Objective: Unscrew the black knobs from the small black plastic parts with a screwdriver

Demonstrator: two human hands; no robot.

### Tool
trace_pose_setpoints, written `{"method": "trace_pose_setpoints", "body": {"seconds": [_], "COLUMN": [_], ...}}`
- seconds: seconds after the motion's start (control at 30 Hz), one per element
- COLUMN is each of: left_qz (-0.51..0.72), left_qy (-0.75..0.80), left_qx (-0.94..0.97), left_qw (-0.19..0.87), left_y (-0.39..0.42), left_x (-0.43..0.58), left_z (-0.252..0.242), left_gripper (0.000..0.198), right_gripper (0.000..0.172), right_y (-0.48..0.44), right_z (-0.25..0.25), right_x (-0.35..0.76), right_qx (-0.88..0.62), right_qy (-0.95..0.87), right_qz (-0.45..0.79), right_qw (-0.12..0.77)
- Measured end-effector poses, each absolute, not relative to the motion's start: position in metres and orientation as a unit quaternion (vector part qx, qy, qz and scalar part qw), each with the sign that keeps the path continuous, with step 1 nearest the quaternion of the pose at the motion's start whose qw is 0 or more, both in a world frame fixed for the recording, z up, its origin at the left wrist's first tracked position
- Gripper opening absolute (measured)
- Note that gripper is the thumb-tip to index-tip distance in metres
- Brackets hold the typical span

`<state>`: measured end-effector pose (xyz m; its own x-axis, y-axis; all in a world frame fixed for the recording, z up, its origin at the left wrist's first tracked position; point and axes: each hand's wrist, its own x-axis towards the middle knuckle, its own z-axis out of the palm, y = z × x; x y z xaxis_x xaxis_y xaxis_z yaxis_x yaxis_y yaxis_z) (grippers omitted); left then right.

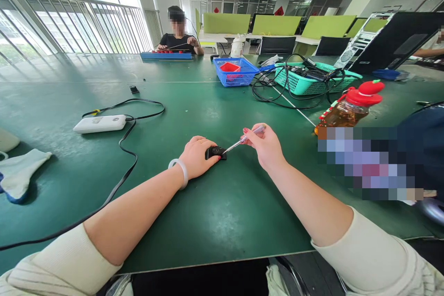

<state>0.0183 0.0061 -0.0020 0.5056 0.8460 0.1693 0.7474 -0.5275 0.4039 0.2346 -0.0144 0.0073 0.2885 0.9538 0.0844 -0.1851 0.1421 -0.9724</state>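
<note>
A small black plastic part (218,151) lies on the green table (215,212), in front of me. My left hand (198,155) is closed around its left side, with the thumb along the near edge. In my right hand (266,148) is a screwdriver (239,142) with a clear handle, pinched between thumb and fingers. Its metal shaft slants down to the left, and the tip meets the right end of the black part. Whether the tip sits in a screw is too small to tell.
A white power strip (100,123) and its black cable lie left. Farther back are a small black piece (133,89), a blue basket (236,74) and a green basket (305,81) with cables. A red-lidded bottle (350,106) stands right. Another person (178,39) sits opposite.
</note>
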Motion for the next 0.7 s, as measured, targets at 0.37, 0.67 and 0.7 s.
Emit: {"method": "trace_pose_setpoints", "body": {"seconds": [0.37,0.67,0.7], "left_qz": [0.175,0.18,0.179], "left_qy": [0.468,0.464,0.464], "left_qx": [0.854,0.856,0.856], "left_qw": [0.145,0.144,0.144], "left_y": [0.006,0.006,0.006], "left_x": [0.019,0.019,0.019], "left_z": [-0.001,-0.002,-0.002], "left_gripper": [0.037,0.036,0.036], "right_gripper": [0.045,0.042,0.042], "right_y": [-0.013,-0.013,-0.013], "right_z": [0.003,-0.002,-0.001], "right_x": [0.238,0.238,0.238], "right_qx": [-0.427,-0.426,-0.424], "right_qy": [-0.434,-0.456,-0.455], "right_qz": [0.429,0.433,0.431], "right_qw": [0.667,0.651,0.654]}}
